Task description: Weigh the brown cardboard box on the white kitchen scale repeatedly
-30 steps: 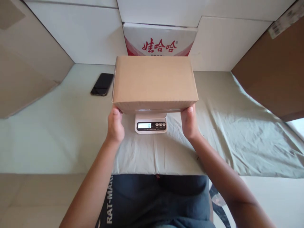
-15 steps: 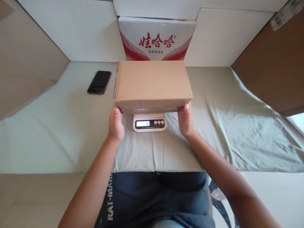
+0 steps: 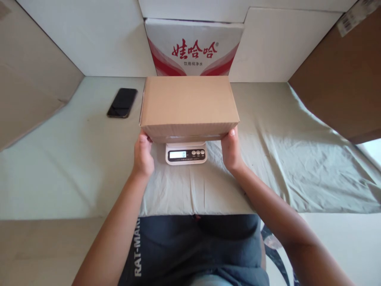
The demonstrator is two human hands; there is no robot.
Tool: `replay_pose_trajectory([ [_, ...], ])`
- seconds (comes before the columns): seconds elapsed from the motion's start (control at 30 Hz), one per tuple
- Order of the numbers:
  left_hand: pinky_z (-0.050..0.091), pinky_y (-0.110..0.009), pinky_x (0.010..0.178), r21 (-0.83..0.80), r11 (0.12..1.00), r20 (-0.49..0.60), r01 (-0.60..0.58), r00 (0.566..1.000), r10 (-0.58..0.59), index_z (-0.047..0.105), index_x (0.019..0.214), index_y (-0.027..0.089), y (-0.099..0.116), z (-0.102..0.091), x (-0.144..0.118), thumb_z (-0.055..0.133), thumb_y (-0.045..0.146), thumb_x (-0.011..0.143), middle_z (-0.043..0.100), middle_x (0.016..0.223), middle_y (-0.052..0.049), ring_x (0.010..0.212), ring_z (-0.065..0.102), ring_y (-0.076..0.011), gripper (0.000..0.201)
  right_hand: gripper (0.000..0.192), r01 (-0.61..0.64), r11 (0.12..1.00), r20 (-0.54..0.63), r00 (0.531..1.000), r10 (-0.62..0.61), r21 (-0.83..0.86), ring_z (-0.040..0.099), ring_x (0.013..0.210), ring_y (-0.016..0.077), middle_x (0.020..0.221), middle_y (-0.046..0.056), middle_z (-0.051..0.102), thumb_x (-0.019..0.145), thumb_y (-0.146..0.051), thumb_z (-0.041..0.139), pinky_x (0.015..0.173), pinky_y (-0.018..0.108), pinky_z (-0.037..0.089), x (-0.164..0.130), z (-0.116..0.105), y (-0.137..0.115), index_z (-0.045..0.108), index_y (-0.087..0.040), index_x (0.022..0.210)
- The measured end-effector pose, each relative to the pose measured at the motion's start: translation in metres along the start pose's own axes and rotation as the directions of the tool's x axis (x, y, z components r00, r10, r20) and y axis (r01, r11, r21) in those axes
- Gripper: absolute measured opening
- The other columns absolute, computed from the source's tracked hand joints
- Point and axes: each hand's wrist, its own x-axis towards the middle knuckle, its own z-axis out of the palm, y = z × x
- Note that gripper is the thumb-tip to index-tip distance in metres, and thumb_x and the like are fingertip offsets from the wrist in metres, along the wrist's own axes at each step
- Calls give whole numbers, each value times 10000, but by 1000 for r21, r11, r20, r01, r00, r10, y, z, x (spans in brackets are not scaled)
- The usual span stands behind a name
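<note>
A plain brown cardboard box [image 3: 189, 101] is held level between my two hands, above a white digital kitchen scale [image 3: 186, 154]. My left hand [image 3: 144, 155] grips the box's near left corner, and my right hand [image 3: 230, 150] grips the near right one. Both thumbs show at the front, while most of the fingers are hidden beneath or behind the box. The scale's lit display reads 0, and its buttons face me. The box hides the weighing plate, so I cannot tell whether the two touch.
Left of the box, a black smartphone [image 3: 122, 103] lies on the pale green cloth [image 3: 71, 159]. Behind stands a white and red carton [image 3: 195, 47] with Chinese lettering. Large brown cardboard boxes flank the table at left [image 3: 32, 71] and right [image 3: 342, 79].
The whole view has shifted slightly left. My hands keep their hold on the box over the scale, and the display still reads 0.
</note>
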Motion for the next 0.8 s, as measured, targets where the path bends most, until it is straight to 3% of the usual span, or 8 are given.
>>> replay_pose_trajectory([
  [0.13, 603, -626, 1438, 2, 1000, -35, 8, 999, -8, 950, 1308, 295, 1, 1, 0, 631, 995, 1147, 935, 1432, -165, 1652, 771, -451, 786, 826, -16, 1000, -4, 1000, 16, 7, 336, 2036, 315, 1913, -43, 707, 1132, -971, 506, 1703, 593, 295, -1, 2, -2, 619, -550, 1834],
  [0.37, 602, -643, 1435, 4, 999, -20, 32, 999, -32, 935, 1300, 306, 2, 1, 1, 632, 1016, 1126, 921, 1505, -164, 1728, 709, -467, 791, 850, -35, 999, -3, 999, 36, 22, 381, 2019, 326, 1943, -44, 682, 1132, -981, 503, 1710, 607, 267, -1, 3, 0, 598, -540, 1852],
  [0.63, 623, -641, 1404, 19, 999, -22, 35, 999, -34, 927, 1321, 294, 5, 3, 2, 620, 1040, 1109, 911, 1524, -176, 1694, 729, -480, 834, 818, -23, 999, 8, 1000, 22, 40, 422, 2001, 325, 1936, -44, 697, 1157, -952, 506, 1713, 585, 272, 0, 4, -4, 618, -524, 1845],
  [0.8, 664, -641, 1318, 95, 992, -53, 80, 996, -75, 902, 1379, 273, 15, 7, 1, 617, 1095, 1058, 891, 1528, -200, 1641, 753, -497, 928, 904, -17, 1000, 22, 1000, 17, 18, 369, 2024, 336, 1960, -33, 672, 1137, -991, 493, 1712, 606, 271, 3, 2, 1, 551, -503, 1896],
])
